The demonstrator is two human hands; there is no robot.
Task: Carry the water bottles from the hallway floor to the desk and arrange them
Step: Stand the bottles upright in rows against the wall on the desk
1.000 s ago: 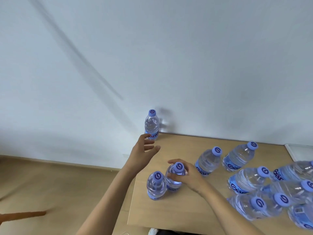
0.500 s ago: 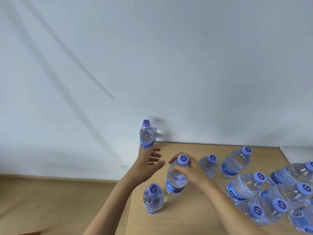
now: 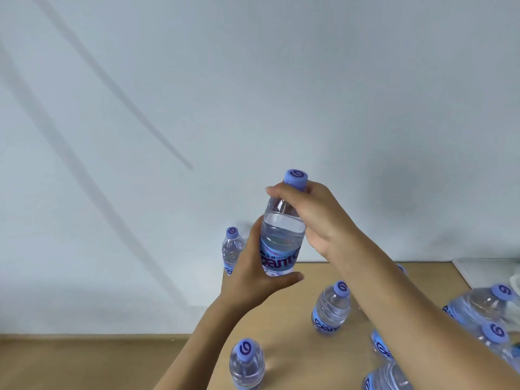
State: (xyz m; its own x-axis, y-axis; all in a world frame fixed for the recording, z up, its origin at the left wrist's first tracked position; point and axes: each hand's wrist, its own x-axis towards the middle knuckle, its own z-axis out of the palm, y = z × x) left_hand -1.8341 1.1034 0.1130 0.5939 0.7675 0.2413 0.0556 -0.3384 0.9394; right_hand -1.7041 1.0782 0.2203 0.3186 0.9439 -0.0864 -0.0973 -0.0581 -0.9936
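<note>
- Above the left end of the desk [image 3: 298,327], in the head view, a water bottle [image 3: 282,235] is held in the air in front of the white wall [image 3: 253,80], clear of the wood.
- Its long axis is nearly vertical, with a small lean; the purple cap [image 3: 295,180] points up and the base points down to the desk.
- The right hand [image 3: 312,218] has its grip closed around the neck and shoulder of this bottle, just below the cap.
- The left hand [image 3: 253,274] has its grip closed around the lower part, over the blue label, with the thumb under the base.
- Behind the left hand, a second bottle [image 3: 232,250] stands upright at the far corner, close to the wall, cap up.
- A third bottle [image 3: 247,364] stands upright near the front left edge.
- Another bottle [image 3: 332,309] stands just beside the right forearm, cap up.
- At the right side, several more bottles [image 3: 484,308] are grouped together; I cannot tell if they touch.
- Left of the desk, the wooden floor [image 3: 70,361] is seen.
</note>
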